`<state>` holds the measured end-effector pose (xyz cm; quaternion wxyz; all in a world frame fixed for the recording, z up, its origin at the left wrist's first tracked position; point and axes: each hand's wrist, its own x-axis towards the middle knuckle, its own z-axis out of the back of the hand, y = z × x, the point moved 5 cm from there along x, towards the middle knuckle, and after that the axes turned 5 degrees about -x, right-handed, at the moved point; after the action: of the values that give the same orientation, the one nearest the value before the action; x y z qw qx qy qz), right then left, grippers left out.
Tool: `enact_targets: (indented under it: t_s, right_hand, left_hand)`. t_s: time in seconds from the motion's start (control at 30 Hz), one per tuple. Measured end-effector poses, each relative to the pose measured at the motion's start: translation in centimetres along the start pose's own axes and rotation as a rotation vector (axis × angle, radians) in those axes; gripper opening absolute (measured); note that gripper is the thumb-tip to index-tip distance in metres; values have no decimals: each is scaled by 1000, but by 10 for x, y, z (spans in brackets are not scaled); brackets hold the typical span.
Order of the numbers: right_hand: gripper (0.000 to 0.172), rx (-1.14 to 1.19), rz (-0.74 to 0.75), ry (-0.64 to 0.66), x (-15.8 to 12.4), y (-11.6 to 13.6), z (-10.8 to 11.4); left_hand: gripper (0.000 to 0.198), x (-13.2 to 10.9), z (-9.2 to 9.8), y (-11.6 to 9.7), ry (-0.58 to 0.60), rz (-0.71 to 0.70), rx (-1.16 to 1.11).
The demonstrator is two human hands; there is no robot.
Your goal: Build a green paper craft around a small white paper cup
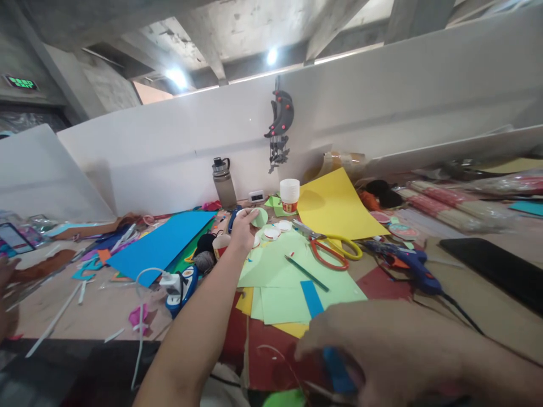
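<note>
My left hand (243, 226) reaches out over the middle of the table, its fingers closed on a pale green paper circle (261, 217). Beside it lie small white discs with red rims (271, 233) on light green paper sheets (275, 263). Close to the camera, my right hand (352, 345) is blurred and its fingers are partly hidden. A blue paper strip (311, 298) runs beneath that hand; whether the fingers grip it cannot be told. Between the hands are a dark green pencil (307, 273) and scissors with red and yellow handles (335, 252).
A blue glue gun (418, 268) and a black phone-like slab (496, 271) lie at right. Stacked paper cups (289, 195) stand near yellow card (339, 209). Blue card (163, 243), a bottle (224, 183) and a corded power strip (182, 291) are at left. Another person's hand (6, 282) shows at the left edge.
</note>
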<state>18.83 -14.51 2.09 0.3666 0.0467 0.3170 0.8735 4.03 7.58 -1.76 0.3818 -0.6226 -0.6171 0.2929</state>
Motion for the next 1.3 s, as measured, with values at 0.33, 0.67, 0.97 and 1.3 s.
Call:
enact_targets:
  t_s: [0.33, 0.67, 0.97, 1.3]
  right_hand:
    - [23, -470, -382, -499, 72, -131, 43]
    - [22, -428, -457, -627, 88, -148, 50]
    - [17, -365, -454, -659, 70, -155, 56]
    - [21, -118, -460, -824, 51, -144, 70]
  left_hand:
    - [27, -7, -8, -2, 7, -12, 7]
    - [32, -2, -3, 4, 8, -17, 64]
    - [32, -2, 0, 19, 72, 102, 254]
    - [24, -20, 0, 46, 397, 395, 750]
